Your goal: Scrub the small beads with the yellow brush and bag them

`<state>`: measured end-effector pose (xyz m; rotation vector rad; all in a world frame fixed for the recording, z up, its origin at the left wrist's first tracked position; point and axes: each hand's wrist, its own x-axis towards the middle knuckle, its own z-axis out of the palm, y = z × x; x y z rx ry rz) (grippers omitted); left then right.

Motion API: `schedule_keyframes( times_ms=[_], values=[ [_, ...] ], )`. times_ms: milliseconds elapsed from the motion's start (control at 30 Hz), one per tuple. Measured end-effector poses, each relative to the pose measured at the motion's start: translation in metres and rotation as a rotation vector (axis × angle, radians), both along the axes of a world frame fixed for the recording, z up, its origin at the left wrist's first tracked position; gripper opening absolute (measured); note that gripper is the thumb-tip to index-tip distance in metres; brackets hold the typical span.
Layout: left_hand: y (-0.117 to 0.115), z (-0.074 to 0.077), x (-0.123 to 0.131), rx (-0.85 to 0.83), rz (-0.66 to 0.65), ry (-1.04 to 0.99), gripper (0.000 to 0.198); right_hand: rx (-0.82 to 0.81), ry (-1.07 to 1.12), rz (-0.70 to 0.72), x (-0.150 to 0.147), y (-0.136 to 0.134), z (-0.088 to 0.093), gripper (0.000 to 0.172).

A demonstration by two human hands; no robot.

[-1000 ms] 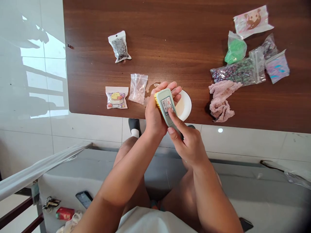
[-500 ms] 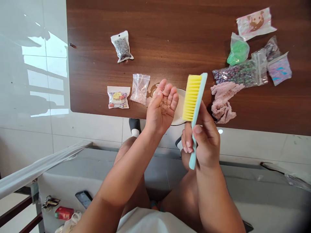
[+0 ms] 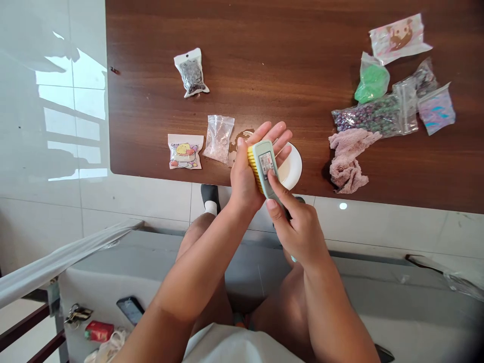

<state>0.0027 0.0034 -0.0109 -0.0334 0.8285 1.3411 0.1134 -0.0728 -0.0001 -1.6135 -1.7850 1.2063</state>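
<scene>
My right hand [image 3: 297,222] grips the handle of a brush [image 3: 266,161] with a pale green back, a printed label and yellow bristles. Its forefinger lies along the back of the brush head. The bristles face the palm of my left hand [image 3: 245,171] and appear to touch it. My left hand is palm up with its fingers stretched out, above the table edge. The brush covers most of that palm, so the small clear pieces seen there earlier are hidden. Behind the hands a white plate [image 3: 297,169] shows in part, beside a wet patch [image 3: 239,141] on the table.
Left of the hands lie a bag of pale pink pieces [image 3: 219,138], a cartoon packet [image 3: 185,152] and a packet of dark beads [image 3: 191,74]. To the right are a pink cloth [image 3: 350,156], a bead bag [image 3: 370,113], a green bag [image 3: 372,80] and other packets on the wooden table [image 3: 264,85].
The brush has swung left and turned, bristles now against my left palm. My left hand has moved slightly right and its fingers have straightened. More of the plate shows.
</scene>
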Motion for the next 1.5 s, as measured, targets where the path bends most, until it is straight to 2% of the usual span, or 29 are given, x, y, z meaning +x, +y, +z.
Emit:
schedule_keyframes(
  times_ms=[167, 367, 500, 567, 733, 833, 967, 1133, 1333, 1500],
  values=[
    [-0.001, -0.007, 0.01, -0.069, -0.05, -0.04, 0.04, 0.151, -0.196, -0.016, 0.002, 0.005, -0.002, 0.053],
    [0.001, -0.008, 0.01, -0.158, 0.011, -0.002, 0.032, 0.108, -0.105, 0.07, 0.007, 0.006, -0.001, 0.053],
    [0.0, -0.007, 0.012, -0.207, -0.061, -0.024, 0.024, 0.148, -0.097, -0.005, 0.008, 0.004, -0.002, 0.052],
    [0.002, -0.008, 0.011, -0.232, -0.043, -0.028, 0.027, 0.158, -0.052, -0.021, 0.009, 0.001, -0.002, 0.053],
    [0.009, -0.008, 0.002, -0.127, 0.065, -0.065, 0.041, 0.184, -0.05, -0.027, 0.012, -0.001, -0.001, 0.055],
    [0.002, -0.004, 0.006, -0.056, -0.021, -0.082, 0.035, 0.162, -0.089, 0.007, 0.008, 0.002, -0.001, 0.054],
    [-0.007, -0.003, 0.012, -0.021, -0.102, -0.109, 0.033, 0.174, -0.12, -0.033, 0.004, 0.005, -0.001, 0.054],
    [-0.002, -0.006, 0.006, -0.108, 0.028, -0.049, 0.033, 0.122, -0.11, 0.07, 0.002, 0.004, -0.002, 0.054],
    [0.0, -0.001, 0.0, -0.164, -0.039, -0.098, 0.029, 0.208, -0.072, -0.023, 0.001, 0.001, -0.006, 0.054],
    [0.011, -0.002, -0.012, -0.245, 0.046, -0.112, 0.031, 0.195, -0.002, 0.016, 0.0, -0.003, -0.008, 0.056]
  ],
)
